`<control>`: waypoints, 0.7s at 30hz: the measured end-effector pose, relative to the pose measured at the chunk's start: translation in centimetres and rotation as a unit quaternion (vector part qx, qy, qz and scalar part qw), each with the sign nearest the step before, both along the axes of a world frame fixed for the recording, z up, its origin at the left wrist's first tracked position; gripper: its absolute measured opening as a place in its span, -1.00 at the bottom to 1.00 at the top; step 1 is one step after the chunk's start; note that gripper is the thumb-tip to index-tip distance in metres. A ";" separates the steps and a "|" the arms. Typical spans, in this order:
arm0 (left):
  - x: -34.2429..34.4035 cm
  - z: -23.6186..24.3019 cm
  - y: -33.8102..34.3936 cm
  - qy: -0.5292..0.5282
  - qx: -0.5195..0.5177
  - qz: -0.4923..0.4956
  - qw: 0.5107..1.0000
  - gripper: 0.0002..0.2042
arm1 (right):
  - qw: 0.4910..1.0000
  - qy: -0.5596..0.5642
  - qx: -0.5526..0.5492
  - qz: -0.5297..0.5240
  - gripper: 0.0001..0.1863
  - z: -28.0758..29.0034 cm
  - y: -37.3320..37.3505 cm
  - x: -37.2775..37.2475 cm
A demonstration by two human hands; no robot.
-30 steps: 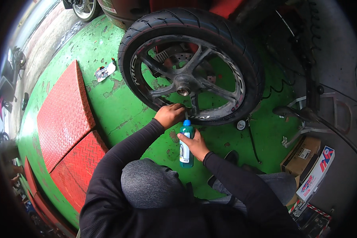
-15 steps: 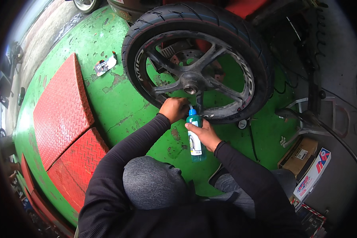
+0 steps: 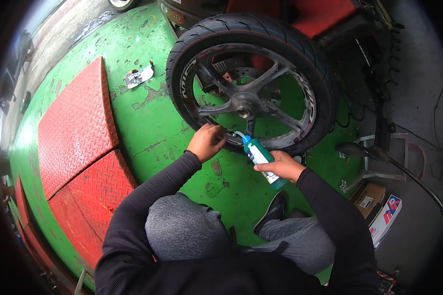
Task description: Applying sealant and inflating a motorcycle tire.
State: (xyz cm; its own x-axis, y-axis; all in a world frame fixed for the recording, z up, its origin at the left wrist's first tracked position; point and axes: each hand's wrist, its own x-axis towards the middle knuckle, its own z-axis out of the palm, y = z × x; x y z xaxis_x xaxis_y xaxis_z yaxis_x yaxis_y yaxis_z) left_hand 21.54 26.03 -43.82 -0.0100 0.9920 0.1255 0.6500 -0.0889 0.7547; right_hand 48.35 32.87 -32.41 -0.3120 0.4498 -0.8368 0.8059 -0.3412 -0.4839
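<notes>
A black tyre [image 3: 320,98] on a dark spoked wheel [image 3: 275,114] faces me above my hands. My left hand [image 3: 206,141] is at the lower left rim with curled, closed fingers; what they grip is hidden. My right hand [image 3: 285,167] holds a teal bottle [image 3: 259,155] with a white label and blue cap, tilted toward the upper left. A short pale bent tube [image 3: 238,133] runs from its cap to the rim, just beside my left fingertips. Whether the tube's end is inside a fitting I cannot tell.
Red tread-plate ramps [image 3: 79,125] lie left on the green floor. A small printed card [image 3: 139,75] lies above them. Red vehicle bodywork [image 3: 330,14] is behind the wheel. A metal frame [image 3: 406,150], hoses, a cardboard box [image 3: 366,199] and a white box [image 3: 385,221] are at the right.
The bottle has tipped from upright to slanted, its bottom swinging right along with my right hand. My left hand stays at the rim, fingers slightly shifted. The view has moved slightly.
</notes>
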 end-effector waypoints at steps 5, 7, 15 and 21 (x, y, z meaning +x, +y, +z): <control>-1.6 1.0 0.3 -0.080 -0.212 -0.194 0.955 -0.70 | 0.917 -0.132 0.243 0.289 -0.35 3.7 2.5 -3.4; -2.1 3.1 2.2 0.001 -0.318 -0.323 0.891 -0.61 | 0.907 -0.167 0.228 0.313 -0.42 5.0 3.5 -4.9; 4.1 3.1 5.3 -0.096 -0.730 -0.212 0.643 -0.47 | 0.900 -0.167 0.228 0.332 -0.41 5.2 4.3 -4.4; 15.8 -0.5 -1.0 -0.759 -0.289 0.196 0.550 -0.41 | 0.891 -0.148 0.267 0.334 -0.37 2.7 5.6 -3.2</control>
